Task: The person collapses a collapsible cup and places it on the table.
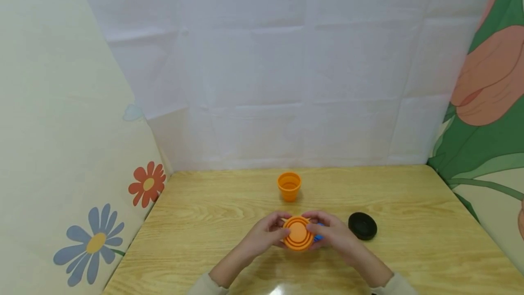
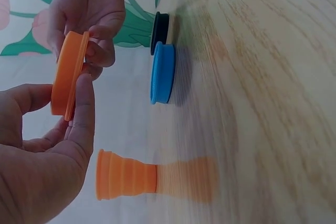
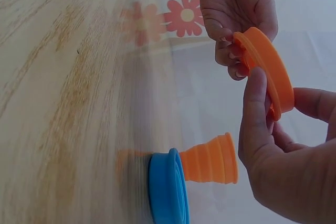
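Observation:
Between both hands, above the table, is a flattened orange collapsible cup, its ringed face turned toward the head camera. My left hand pinches its left side, thumb on the face and fingers behind. On the opposite side my right hand holds it in the same way. Both wrist views show the orange cup edge-on, with fingertips at its rim. A blue collapsed cup lies on the table, mostly hidden behind my right hand in the head view. Farther back stands an expanded orange cup, upright with stepped walls.
To the right of my right hand lies a round black collapsed cup. The wooden table meets a white cloth at the back. Flower-patterned panels flank the table on the left and right.

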`<control>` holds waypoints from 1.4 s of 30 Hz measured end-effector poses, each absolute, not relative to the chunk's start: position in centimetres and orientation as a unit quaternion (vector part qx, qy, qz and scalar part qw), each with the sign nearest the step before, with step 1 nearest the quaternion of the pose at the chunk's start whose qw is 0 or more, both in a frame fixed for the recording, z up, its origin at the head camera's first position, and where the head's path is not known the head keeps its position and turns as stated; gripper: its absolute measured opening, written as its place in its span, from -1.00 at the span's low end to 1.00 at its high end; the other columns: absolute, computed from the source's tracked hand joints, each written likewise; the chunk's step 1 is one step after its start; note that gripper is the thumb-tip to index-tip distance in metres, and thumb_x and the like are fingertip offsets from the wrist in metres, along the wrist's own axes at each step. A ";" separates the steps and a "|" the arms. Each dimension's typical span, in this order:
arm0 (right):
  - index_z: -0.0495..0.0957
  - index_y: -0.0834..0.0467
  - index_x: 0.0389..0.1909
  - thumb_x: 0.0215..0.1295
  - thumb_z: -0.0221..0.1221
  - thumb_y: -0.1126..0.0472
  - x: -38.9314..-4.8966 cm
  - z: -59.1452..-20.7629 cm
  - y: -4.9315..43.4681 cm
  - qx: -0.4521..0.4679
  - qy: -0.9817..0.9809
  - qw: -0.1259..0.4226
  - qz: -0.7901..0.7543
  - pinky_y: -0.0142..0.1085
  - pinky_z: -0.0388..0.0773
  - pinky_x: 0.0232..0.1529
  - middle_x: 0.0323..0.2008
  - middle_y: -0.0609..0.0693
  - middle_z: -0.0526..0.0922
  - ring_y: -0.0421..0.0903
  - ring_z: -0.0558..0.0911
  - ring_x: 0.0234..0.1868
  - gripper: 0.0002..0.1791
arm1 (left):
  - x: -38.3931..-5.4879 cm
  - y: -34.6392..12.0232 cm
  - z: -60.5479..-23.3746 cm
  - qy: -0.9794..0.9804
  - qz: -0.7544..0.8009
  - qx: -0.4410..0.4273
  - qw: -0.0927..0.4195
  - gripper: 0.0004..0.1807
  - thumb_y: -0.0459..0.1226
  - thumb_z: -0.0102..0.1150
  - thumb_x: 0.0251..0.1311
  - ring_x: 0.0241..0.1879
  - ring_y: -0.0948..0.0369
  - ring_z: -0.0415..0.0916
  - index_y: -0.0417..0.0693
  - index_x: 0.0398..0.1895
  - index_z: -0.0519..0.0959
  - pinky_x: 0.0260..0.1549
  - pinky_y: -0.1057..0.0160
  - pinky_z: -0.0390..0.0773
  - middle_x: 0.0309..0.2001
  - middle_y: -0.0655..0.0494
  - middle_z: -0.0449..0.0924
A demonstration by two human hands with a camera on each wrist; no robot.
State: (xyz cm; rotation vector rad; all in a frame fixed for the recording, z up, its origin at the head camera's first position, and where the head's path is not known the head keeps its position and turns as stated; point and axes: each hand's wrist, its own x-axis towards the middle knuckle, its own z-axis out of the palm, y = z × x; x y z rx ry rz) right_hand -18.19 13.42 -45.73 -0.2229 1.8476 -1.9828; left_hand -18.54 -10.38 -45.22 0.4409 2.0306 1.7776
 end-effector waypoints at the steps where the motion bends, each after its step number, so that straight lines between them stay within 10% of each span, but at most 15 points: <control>1: 0.37 0.35 0.32 0.44 0.21 0.12 -18.2 -45.7 13.3 -0.080 0.664 0.211 -0.713 -0.12 0.73 -0.14 -0.01 0.13 0.50 -0.05 0.61 -0.09 -0.44 | -18.5 -10.5 -45.2 0.727 0.637 0.158 0.201 -0.52 -0.26 0.18 0.43 -0.16 0.19 0.61 -0.28 0.32 0.39 -0.16 0.10 0.74 -0.10 -0.02 0.55; 17: 0.43 0.40 0.22 0.46 0.17 0.22 -18.1 -45.9 11.8 -0.068 0.655 0.203 -0.725 -0.16 0.74 -0.12 -0.12 0.09 0.54 -0.08 0.61 -0.18 -0.56 | -18.3 -13.6 -45.3 0.748 0.622 0.153 0.177 -0.52 -0.28 0.24 0.36 -0.10 0.15 0.55 -0.29 0.26 0.42 -0.16 0.16 0.73 0.00 -0.09 0.53; 42: 0.50 0.37 0.15 0.50 0.11 0.12 -19.5 -46.9 9.1 -0.054 0.566 0.285 -0.772 -0.18 0.73 -0.09 -0.13 0.06 0.67 -0.08 0.69 -0.20 -0.58 | -18.3 -15.1 -47.3 0.810 0.381 0.395 -0.209 -0.52 -0.63 0.41 -0.05 -0.07 0.22 0.45 0.09 -0.18 0.62 -0.12 0.28 0.62 -0.11 0.18 0.50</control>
